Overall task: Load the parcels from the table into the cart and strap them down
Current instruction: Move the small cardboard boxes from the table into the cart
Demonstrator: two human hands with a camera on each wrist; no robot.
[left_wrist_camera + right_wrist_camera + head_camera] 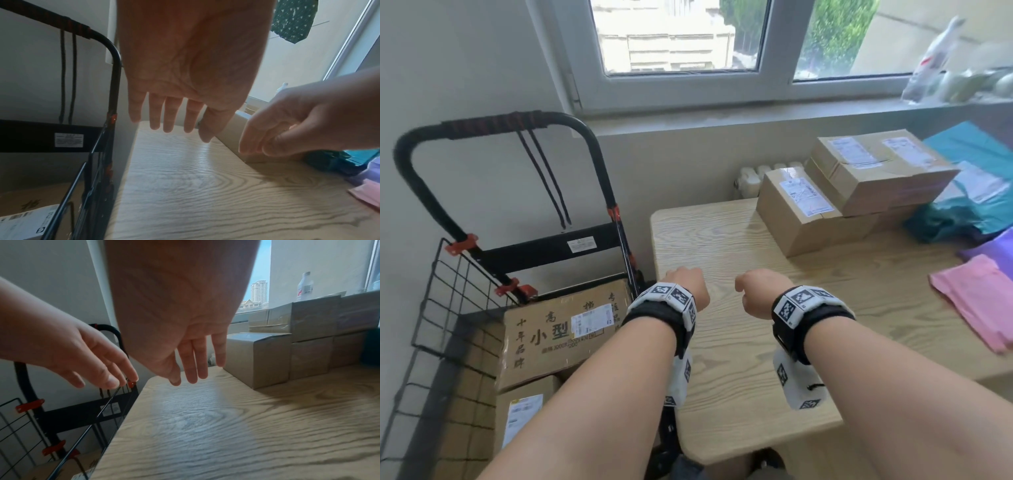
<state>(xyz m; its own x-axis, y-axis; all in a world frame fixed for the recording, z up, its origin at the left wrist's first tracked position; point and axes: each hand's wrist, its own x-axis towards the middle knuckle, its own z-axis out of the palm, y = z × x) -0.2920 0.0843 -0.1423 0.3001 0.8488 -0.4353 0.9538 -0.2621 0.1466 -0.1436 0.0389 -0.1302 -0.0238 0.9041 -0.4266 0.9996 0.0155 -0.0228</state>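
Both hands hover over the near left part of the wooden table point(722, 240), holding nothing. My left hand point(686, 284) hangs by the table's left edge with fingers point(170, 116) straight and pointing down. My right hand point(762, 291) is beside it, its fingers point(193, 366) also straight and relaxed. Cardboard parcels point(804, 212) sit stacked at the table's far side, one flat box point(880, 168) on top. The black wire cart point(452, 274) stands left of the table with a large printed box point(565, 329) and a smaller box point(524, 411) inside. Two elastic straps point(548, 178) hang from its handle.
Teal mailer bags point(969, 192), a purple bag point(993, 253) and a pink bag point(976, 298) lie on the table's right side. A windowsill point(756, 116) behind holds plastic bags point(941, 61). A radiator point(750, 181) sits behind the table.
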